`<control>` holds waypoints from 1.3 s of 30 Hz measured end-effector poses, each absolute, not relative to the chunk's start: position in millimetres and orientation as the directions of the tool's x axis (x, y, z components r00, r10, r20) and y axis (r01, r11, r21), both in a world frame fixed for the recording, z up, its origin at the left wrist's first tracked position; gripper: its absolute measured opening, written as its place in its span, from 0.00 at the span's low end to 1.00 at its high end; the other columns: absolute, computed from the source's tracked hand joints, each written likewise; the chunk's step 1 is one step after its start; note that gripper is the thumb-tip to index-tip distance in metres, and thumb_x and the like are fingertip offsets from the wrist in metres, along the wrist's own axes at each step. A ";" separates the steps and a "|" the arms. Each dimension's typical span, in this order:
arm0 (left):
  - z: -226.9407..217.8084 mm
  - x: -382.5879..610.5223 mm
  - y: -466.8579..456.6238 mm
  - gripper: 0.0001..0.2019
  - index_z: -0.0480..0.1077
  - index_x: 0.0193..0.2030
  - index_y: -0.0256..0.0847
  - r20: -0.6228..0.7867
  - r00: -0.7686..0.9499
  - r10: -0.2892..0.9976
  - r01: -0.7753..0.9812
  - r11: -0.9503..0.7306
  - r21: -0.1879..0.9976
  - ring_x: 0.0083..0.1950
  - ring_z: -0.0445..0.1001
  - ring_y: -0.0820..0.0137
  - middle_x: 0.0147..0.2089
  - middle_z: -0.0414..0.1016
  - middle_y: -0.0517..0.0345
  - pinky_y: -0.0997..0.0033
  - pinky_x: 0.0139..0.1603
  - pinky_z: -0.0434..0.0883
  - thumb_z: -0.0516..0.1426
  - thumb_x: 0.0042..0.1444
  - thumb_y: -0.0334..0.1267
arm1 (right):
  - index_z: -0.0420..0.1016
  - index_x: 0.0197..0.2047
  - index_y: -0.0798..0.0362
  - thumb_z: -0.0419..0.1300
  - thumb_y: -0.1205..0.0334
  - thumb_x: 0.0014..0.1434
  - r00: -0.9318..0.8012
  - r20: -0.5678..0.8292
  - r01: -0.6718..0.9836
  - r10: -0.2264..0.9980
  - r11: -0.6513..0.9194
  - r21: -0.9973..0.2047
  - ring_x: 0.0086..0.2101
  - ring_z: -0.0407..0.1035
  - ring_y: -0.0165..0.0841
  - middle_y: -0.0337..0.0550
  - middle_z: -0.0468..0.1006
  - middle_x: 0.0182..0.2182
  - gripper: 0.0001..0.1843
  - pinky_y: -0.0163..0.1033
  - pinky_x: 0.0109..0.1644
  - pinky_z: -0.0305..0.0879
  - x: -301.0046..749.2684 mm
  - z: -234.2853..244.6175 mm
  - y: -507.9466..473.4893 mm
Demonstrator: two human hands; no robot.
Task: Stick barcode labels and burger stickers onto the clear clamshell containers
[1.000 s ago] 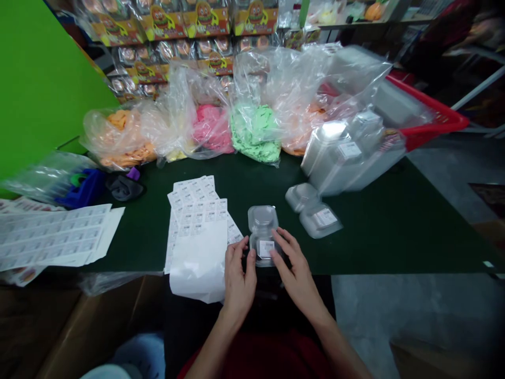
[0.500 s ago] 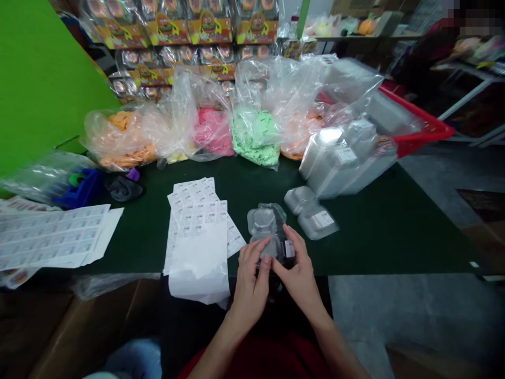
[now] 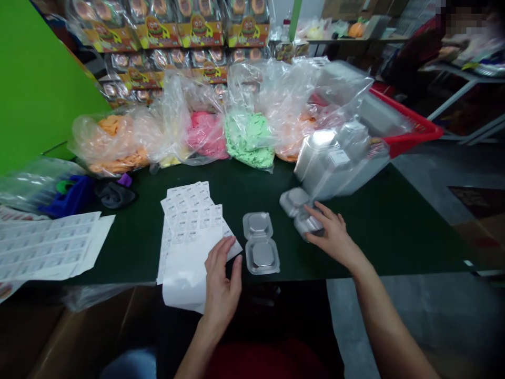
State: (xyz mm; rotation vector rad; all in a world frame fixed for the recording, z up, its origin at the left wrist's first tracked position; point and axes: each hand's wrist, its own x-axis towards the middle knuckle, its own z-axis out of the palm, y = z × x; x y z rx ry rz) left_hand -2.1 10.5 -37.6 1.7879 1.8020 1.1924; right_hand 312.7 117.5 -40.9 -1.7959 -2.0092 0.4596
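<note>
Lower centre: open clamshell (image 3: pixel 260 245) now released, lying between both hands. My left hand (image 3: pixel 221 279), fingers together, flat on label sheet (image 3: pixel 189 226); right hand (image 3: pixel 333 236), fingers spread, touches closed clamshell (image 3: pixel 304 225).

Dim, flat light, from overhead as far as I can tell. It is brightest beyond the right hand (image 3: pixel 333 237), where white glare sits on the stack of clear trays (image 3: pixel 323 139) and the plastic bags (image 3: pixel 256 89) shimmer. It is darkest below the left hand (image 3: pixel 221 284). Focus is soft throughout. The edges bow outward, the corners are smeared, and the far top-right patch is pixelated.
</note>
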 end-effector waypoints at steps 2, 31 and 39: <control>-42.4 -23.1 14.2 0.20 0.68 0.69 0.49 0.339 -0.185 0.922 0.705 -0.116 0.699 0.73 0.69 0.54 0.70 0.73 0.46 0.44 0.73 0.68 0.55 0.74 0.40 | 0.71 0.71 0.42 0.69 0.56 0.59 -0.043 0.109 0.845 0.993 0.094 -0.527 0.74 0.53 0.63 0.55 0.64 0.75 0.37 0.82 0.73 0.40 308.9 -31.4 111.4; -35.8 -109.5 -52.2 0.09 0.81 0.52 0.46 0.183 0.009 0.983 0.733 -0.131 0.668 0.54 0.85 0.61 0.53 0.85 0.52 0.61 0.57 0.82 0.60 0.71 0.39 | 0.82 0.54 0.52 0.71 0.57 0.51 -0.376 -0.472 -0.100 0.797 -0.541 -0.835 0.55 0.77 0.51 0.52 0.86 0.52 0.26 0.59 0.66 0.66 76.4 -70.6 -31.2; -21.5 -107.6 -42.0 0.09 0.79 0.42 0.43 0.240 0.150 0.959 0.804 -0.260 0.535 0.42 0.82 0.64 0.40 0.84 0.54 0.65 0.45 0.79 0.56 0.70 0.33 | 0.85 0.50 0.48 0.65 0.65 0.55 -0.479 -0.313 0.083 0.820 -0.313 -0.946 0.55 0.77 0.49 0.46 0.87 0.47 0.19 0.55 0.67 0.68 88.8 -68.2 -19.3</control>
